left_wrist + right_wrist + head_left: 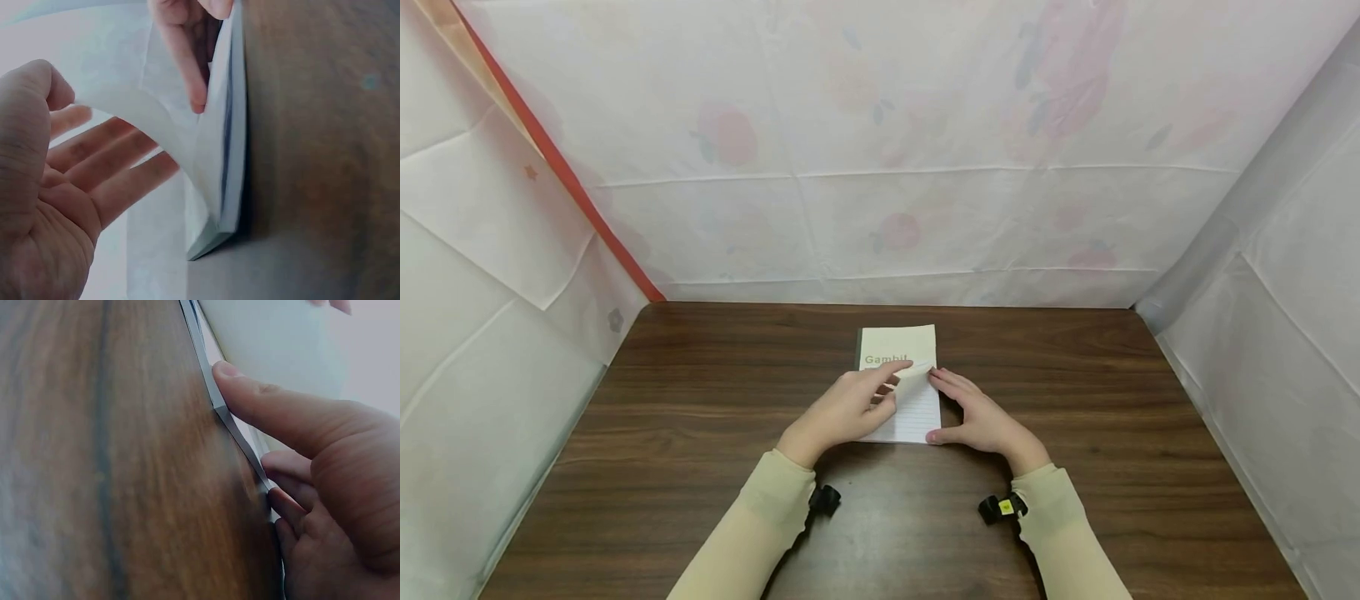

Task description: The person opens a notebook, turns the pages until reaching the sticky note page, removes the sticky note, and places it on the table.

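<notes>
The notepad (900, 385) lies flat near the middle of the dark wood-grain bench (700, 433), its long side running away from the person, with a cream cover at the far end that bears a printed word (it seems to read "Gambit"). A lined top sheet (917, 400) is curled up off the pad. The left hand (850, 408) comes in from the pad's left side with its fingers stretched over the raised sheet; in the left wrist view its palm faces the underside of the bowed paper (150, 112) and the fingers (119, 162) lie fairly straight and relaxed against it, not curled round it. The right hand (973, 417) rests on the bench touching the pad's right edge. In the right wrist view its index finger (275, 406) lies out straight along that edge, pressing on the stack of pages (234, 431), while the other fingers are tucked under beside the pad's near corner. Both forearms wear pale beige sleeves (760, 525). White sheeting with a faint floral print (895, 150) walls the bench in on three sides.
</notes>
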